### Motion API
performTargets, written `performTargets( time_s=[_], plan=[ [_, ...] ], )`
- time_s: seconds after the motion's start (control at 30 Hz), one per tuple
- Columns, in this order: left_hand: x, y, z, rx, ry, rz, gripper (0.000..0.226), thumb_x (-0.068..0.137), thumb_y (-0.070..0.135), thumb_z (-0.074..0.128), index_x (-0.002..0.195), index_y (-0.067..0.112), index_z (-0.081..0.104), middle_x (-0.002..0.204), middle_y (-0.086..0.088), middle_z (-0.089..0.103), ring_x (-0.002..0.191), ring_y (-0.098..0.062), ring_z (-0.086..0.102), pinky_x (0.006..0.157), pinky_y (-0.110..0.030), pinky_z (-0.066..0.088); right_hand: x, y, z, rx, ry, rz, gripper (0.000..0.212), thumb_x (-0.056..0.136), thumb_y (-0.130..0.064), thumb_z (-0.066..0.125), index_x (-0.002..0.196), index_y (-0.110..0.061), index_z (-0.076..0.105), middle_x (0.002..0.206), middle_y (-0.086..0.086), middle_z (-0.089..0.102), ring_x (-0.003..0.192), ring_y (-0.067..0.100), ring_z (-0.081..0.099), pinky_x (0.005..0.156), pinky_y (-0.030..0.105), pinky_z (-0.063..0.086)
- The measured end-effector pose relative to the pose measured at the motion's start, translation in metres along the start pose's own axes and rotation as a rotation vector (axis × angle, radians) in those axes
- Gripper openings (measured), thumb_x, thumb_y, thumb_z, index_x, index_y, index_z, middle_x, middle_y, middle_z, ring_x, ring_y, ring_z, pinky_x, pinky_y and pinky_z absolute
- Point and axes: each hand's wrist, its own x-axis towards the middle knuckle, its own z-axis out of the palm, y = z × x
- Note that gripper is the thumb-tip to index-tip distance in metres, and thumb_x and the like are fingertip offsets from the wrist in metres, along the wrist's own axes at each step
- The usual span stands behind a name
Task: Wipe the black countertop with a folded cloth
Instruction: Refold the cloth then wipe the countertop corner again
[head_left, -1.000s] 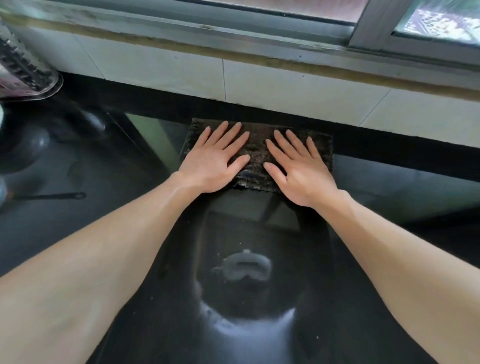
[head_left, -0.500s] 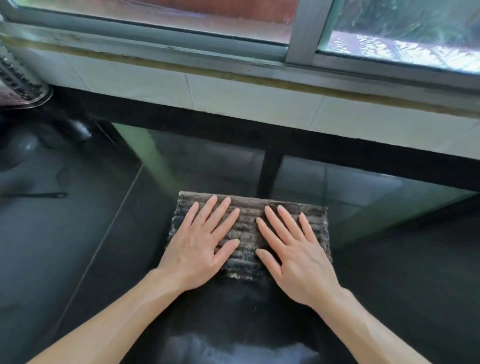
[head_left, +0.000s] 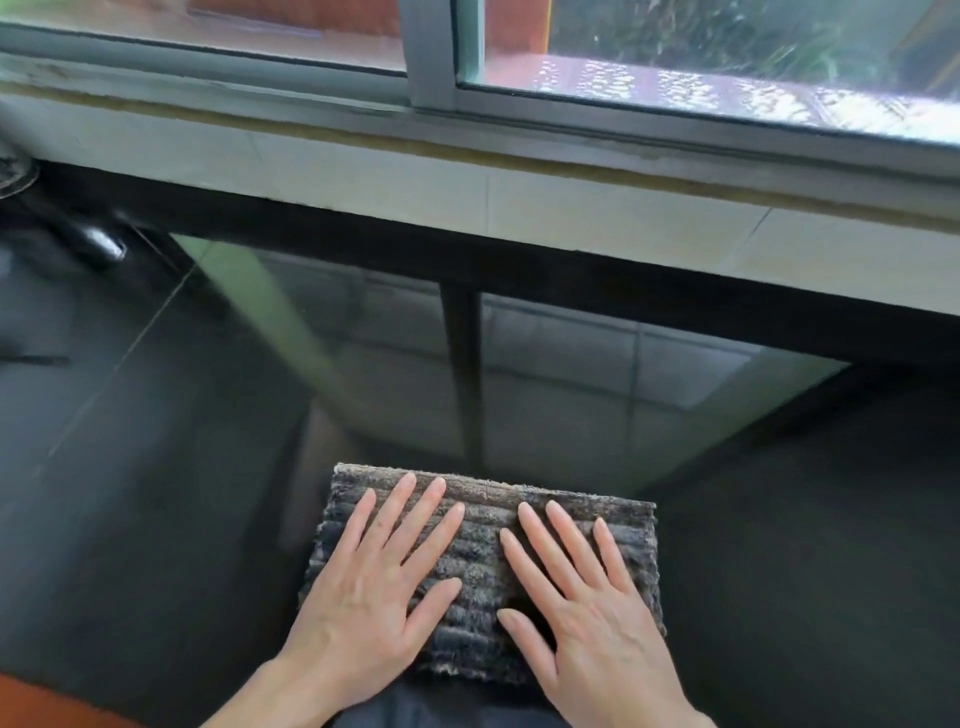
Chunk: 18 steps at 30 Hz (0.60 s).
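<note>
A folded grey-brown ribbed cloth (head_left: 480, 566) lies flat on the glossy black countertop (head_left: 805, 545), near its front edge. My left hand (head_left: 374, 592) presses on the cloth's left half with fingers straight and spread. My right hand (head_left: 587, 597) presses on the right half the same way, fingers pointing toward the window. The two hands lie side by side, thumbs almost meeting over the cloth's middle. The cloth's near edge is partly hidden under my palms.
A white tiled backsplash (head_left: 519, 202) and a window frame (head_left: 431, 57) run along the far side of the counter. Dark cookware (head_left: 98, 244) sits at the far left. An orange-brown strip (head_left: 47, 701) shows at the bottom left corner.
Both hands have dragged the cloth from the back wall toward the counter's front edge, staying flat on it throughout.
</note>
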Motion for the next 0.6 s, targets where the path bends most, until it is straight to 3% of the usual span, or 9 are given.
performTargets(
  time_s=[0.23,0.43,0.6],
  plan=[
    [0.031,0.011,-0.003,-0.018,-0.01,0.0,0.061,0.101,0.053,0.031,0.155,0.027,0.022,0.164,0.005,0.014,0.152,-0.018,0.004,0.119,-0.044,0.008,0.009,0.032,-0.009,0.013,0.003,0.024,0.059,0.1,-0.058,0.031,0.151,-0.028,0.031,0.161,-0.007,0.021,0.15,0.016,0.011,0.117,0.048,0.014],
    [0.118,0.008,-0.012,-0.014,-0.021,0.017,0.063,0.098,0.06,0.01,0.155,0.035,0.002,0.163,0.011,-0.008,0.148,-0.008,-0.02,0.121,-0.04,-0.01,0.057,0.085,-0.027,-0.04,-0.022,0.112,0.06,0.1,-0.062,0.016,0.153,-0.033,0.016,0.163,-0.011,0.008,0.15,0.01,-0.004,0.12,0.046,0.004],
    [0.2,0.001,-0.019,0.016,-0.016,0.038,0.063,0.097,0.06,0.008,0.155,0.036,-0.001,0.163,0.011,-0.011,0.148,-0.01,-0.018,0.12,-0.04,-0.011,0.109,0.131,-0.041,-0.067,-0.006,0.19,0.063,0.096,-0.066,0.007,0.152,-0.037,0.008,0.16,-0.017,-0.002,0.147,0.004,-0.014,0.12,0.038,-0.009]
  ],
)
